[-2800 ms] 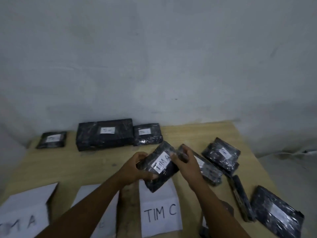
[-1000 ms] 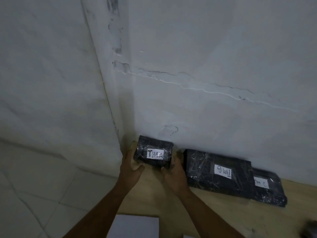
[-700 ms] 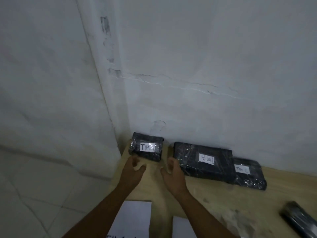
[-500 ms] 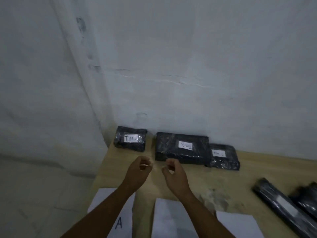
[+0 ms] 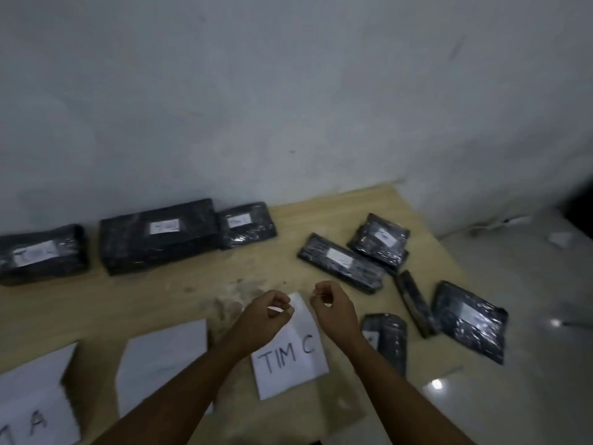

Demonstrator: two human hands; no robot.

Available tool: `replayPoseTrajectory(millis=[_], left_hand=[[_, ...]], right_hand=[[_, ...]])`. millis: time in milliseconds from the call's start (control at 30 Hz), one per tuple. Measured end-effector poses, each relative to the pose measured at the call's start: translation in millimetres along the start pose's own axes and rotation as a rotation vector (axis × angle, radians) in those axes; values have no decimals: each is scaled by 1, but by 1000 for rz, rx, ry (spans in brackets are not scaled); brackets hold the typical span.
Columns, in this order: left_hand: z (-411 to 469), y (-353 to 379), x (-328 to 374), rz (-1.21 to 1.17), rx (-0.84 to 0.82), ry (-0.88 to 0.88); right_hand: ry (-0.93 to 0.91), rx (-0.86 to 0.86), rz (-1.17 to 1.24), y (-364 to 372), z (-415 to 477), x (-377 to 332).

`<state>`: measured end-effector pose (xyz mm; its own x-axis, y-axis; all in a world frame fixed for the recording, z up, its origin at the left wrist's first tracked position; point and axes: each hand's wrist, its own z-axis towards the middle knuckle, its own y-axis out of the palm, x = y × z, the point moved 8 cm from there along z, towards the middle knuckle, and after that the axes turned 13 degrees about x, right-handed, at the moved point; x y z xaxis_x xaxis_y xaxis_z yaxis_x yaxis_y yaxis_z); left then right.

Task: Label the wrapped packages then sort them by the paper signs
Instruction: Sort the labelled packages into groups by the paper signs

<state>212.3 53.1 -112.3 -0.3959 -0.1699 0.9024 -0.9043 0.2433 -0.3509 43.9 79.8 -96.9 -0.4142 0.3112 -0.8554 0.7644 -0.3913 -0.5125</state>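
Head view, both hands off the leftmost pkg (image 5: 41,253) since 1 s ago, left hand (image 5: 263,319) & right hand (image 5: 333,309) now loosely curled, empty, above TIM C sign (image 5: 288,361), leftmost pkg lies by wall (image 5: 288,91), big pkg (image 5: 157,234) & small pkg (image 5: 247,224) to its right, unsorted pile (image 5: 343,261) at table (image 5: 128,300) right end.

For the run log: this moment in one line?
left hand curled | right hand curled | at TIM C sign | package row at wall
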Motion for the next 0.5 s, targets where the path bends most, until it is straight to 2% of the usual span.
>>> replayPoseTrajectory(millis=[133, 300, 367, 500], left_hand=[[-3, 71, 16, 57, -110, 31], [-3, 121, 25, 92, -160, 2], [-3, 129, 29, 113, -160, -1], [1, 134, 34, 133, -152, -16]], right_hand=[[74, 179, -193, -75, 18, 66], [371, 85, -433, -127, 14, 146], [477, 21, -407, -131, 6, 165], [577, -29, -158, -121, -4, 181]])
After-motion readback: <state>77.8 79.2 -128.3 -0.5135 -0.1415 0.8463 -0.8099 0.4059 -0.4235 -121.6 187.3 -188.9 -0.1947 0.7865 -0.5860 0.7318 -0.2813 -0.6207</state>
